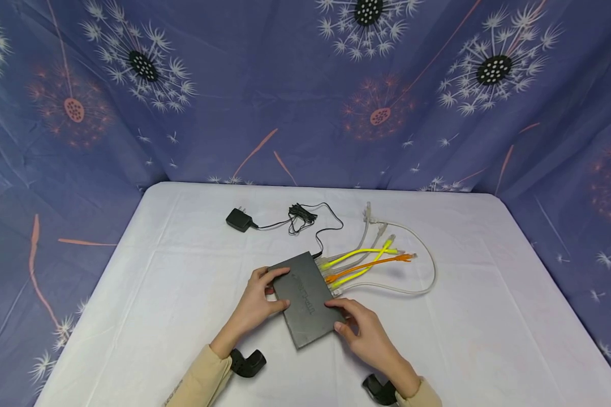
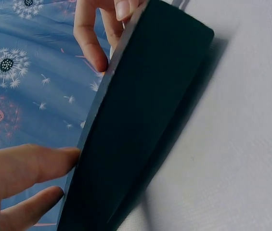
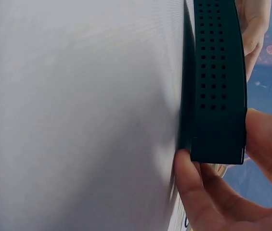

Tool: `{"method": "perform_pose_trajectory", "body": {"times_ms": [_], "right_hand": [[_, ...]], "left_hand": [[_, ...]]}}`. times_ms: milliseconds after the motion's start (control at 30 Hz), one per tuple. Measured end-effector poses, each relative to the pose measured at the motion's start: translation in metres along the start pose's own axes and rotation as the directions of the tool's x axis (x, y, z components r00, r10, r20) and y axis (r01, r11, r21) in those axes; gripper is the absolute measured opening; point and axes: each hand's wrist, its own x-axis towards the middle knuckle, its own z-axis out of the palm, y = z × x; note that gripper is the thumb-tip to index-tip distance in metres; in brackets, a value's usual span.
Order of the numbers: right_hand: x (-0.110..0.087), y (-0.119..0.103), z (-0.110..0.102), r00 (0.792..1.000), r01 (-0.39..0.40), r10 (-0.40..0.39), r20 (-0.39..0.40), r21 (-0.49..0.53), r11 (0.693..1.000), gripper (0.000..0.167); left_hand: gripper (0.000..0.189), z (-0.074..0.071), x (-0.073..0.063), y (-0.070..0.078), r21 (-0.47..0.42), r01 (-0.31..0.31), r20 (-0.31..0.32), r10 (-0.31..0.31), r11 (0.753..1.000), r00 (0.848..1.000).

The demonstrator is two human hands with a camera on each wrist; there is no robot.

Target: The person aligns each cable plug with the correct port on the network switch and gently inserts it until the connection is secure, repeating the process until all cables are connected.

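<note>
A flat dark grey network switch (image 1: 301,302) with raised lettering on its top lies at a slant on the white-covered table. My left hand (image 1: 258,298) holds its left side, thumb on the top. At the near right corner my right hand (image 1: 365,332) grips the edge; the right wrist view shows the switch's side with rows of small holes (image 3: 213,67) and fingers on both faces. Grey, yellow and orange network cables (image 1: 371,263) come out of the right side. A thin black power cord (image 1: 319,244) leaves the far corner. The fingers beneath the switch are mostly hidden.
Behind the switch lies a black power adapter (image 1: 239,220) with a bundled cord (image 1: 301,215). A long grey cable (image 1: 433,260) loops out to the right. At the table's far edge hangs a blue curtain (image 1: 224,102) with dandelion prints.
</note>
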Motion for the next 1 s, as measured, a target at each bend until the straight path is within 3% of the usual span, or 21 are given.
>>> {"method": "perform_pose_trajectory", "body": {"times_ms": [600, 833, 1000], "right_hand": [[-0.001, -0.008, 0.004, 0.999, -0.047, 0.046, -0.016, -0.066, 0.997, 0.047], [0.0, -0.011, 0.003, 0.997, -0.068, 0.064, -0.031, -0.161, 0.985, 0.044], [0.002, -0.013, -0.001, 0.998, -0.06, 0.056, -0.026, -0.153, 0.986, 0.04]], "left_hand": [[0.06, 0.004, 0.0, -0.001, 0.033, -0.012, -0.011, 0.012, 0.999, 1.0], [0.06, 0.003, -0.001, -0.003, 0.065, -0.024, -0.013, 0.025, 0.998, 1.0], [0.06, 0.002, -0.002, 0.001, 0.065, -0.02, 0.004, 0.02, 0.998, 1.0]]}}
